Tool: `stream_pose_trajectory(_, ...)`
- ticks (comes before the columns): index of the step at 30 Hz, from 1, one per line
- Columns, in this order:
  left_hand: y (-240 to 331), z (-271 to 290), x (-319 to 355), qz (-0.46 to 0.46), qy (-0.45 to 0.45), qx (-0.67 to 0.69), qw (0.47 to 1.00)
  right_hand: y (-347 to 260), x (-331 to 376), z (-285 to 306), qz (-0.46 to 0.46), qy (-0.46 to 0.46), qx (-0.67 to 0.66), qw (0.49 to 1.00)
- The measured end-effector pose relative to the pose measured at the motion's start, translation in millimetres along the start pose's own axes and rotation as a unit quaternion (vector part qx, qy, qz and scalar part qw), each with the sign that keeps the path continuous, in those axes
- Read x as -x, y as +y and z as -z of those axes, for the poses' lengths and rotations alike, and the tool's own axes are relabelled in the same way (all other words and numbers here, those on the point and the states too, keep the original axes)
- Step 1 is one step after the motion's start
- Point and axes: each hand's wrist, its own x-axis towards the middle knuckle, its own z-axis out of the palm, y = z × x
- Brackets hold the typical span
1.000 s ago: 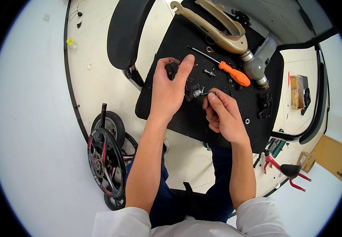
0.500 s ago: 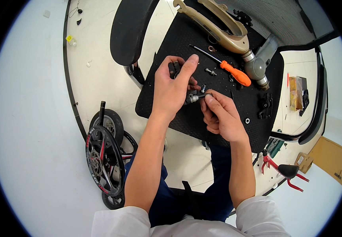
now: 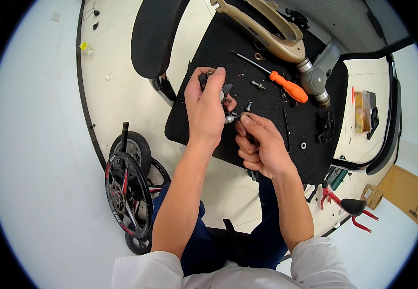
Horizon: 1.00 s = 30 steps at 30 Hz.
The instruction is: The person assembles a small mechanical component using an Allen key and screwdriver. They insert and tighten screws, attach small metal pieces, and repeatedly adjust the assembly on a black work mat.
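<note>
Both hands (image 3: 233, 125) gripping small metal part (image 3: 229, 117), black mat (image 3: 267, 125); orange screwdriver (image 3: 288, 86)

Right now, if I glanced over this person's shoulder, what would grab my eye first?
Probably the two hands at the middle, left hand and right hand, pinching a small dark metal part over a black mat. Next, the orange-handled screwdriver just beyond them, and the black wheels with red trim on the floor at lower left.

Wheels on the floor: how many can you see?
2. A small black-tyred wheel left of the left forearm, and a larger spoked wheel with red trim in front of it, overlapping. More may be hidden behind them.
</note>
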Motion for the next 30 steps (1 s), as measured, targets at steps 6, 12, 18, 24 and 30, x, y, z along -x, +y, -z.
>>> stream_pose_trajectory(6, 1, 1, 2, -0.014, -0.010, -0.032, 0.999, -2, -2, 2, -0.024, -0.009, 0.000, 1.000)
stream_pose_trajectory(12, -1, 8, -3, 0.085, -0.027, 0.033, 0.996, 0, -1, 9, 0.023, -0.024, 0.139, 0.990)
stream_pose_trajectory(18, -3, 9, -3, 0.111, -0.010, 0.109, 0.988, 4, -4, 8, 0.101, -0.025, 0.220, 0.970)
stream_pose_trajectory(24, -5, 9, -3, 0.108, 0.017, 0.137, 0.985, 10, -11, 9, 0.178, 0.031, 0.350, 0.919)
stream_pose_trajectory(30, 1, 14, -1, 0.118, 0.015, 0.161, 0.980, 4, -9, 0, 0.230, 0.068, 0.468, 0.851)
